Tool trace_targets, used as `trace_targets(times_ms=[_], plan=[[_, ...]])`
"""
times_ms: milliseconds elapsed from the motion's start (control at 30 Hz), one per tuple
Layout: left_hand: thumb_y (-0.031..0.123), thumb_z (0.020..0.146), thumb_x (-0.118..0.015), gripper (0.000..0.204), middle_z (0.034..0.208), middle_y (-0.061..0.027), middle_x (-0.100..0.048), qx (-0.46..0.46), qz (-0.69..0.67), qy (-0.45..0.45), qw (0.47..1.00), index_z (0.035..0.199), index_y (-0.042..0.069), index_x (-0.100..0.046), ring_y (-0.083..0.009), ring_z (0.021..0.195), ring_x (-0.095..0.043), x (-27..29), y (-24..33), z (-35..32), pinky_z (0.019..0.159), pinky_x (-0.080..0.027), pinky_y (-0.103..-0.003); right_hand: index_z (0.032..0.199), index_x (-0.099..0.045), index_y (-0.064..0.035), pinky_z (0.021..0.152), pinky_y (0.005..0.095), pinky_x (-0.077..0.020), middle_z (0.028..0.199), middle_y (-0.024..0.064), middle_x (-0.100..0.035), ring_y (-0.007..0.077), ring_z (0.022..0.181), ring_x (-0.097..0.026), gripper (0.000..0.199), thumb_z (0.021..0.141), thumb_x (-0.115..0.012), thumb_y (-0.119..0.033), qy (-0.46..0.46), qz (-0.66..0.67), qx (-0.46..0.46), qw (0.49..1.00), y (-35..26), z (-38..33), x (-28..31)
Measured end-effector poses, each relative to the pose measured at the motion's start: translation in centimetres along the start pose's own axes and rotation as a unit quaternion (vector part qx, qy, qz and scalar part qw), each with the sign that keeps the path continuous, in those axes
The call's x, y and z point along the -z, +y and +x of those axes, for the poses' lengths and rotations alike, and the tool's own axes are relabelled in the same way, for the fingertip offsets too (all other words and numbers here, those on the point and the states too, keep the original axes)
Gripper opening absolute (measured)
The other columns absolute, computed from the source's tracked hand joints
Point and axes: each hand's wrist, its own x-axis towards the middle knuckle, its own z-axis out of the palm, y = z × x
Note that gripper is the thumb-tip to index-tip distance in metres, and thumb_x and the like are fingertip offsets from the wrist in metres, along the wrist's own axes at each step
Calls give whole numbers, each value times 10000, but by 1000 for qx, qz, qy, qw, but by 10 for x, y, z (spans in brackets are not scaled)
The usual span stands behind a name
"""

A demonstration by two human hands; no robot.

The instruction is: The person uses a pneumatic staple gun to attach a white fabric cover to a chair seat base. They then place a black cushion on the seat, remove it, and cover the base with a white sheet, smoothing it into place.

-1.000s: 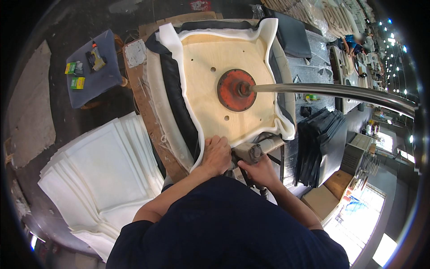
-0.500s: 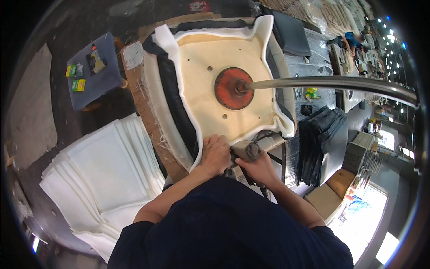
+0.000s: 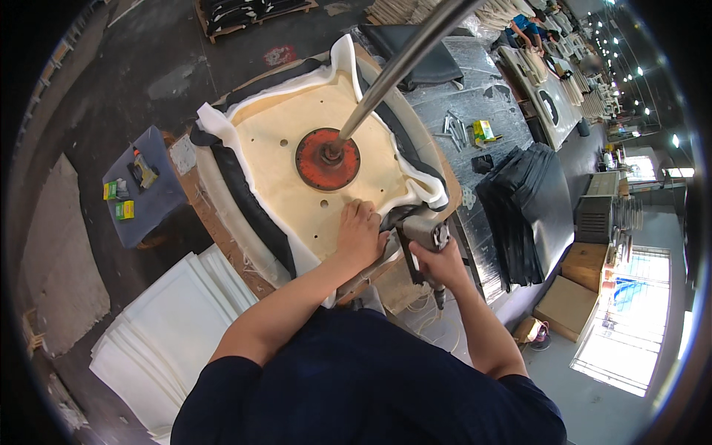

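The red disc (image 3: 328, 159) sits in the middle of a wooden board (image 3: 271, 178), a metal pole (image 3: 403, 71) rising from it. Around the disc, white padding (image 3: 215, 121) and black cloth (image 3: 243, 208) line the board's edges. Nearer the person than the disc, slightly right, the left hand (image 3: 359, 236) lies at the board's edge, fingers close together; I cannot tell whether they pinch anything. Farther right of the disc, the right hand (image 3: 445, 265) has its fingers clamped around a grey staple gun (image 3: 424, 233)
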Motion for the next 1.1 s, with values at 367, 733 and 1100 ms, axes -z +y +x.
trace_targets(times_ms=[367,733,1100], plan=[[183,880,-826,173,1482,-160,-598,3,9,5,1000,855,22,-768,-454,1593,-371,-33,-9,15,1336,-203,-651,1018,-761,31,512,337,-492,698,46,-704,127,539,-642,392,950,-904,-328,-83,-112,-52,989,-24,62,19],[178,910,-775,164,1545,-162,-578,-4,4,24,1000,886,16,-766,-456,1613,-363,-34,-13,11,1329,-222,-672,1133,-755,41,594,389,-602,830,132,-787,205,593,-744,515,891,-940,-373,-75,-247,-52,965,-40,79,9],[219,953,-764,200,1612,-146,-538,31,8,-8,999,898,28,-782,-451,1642,-320,-22,-13,-4,1345,-216,-655,1068,-774,9,513,324,-490,738,37,-714,115,536,-624,341,941,-915,-275,-91,-146,-51,984,-46,58,4]])
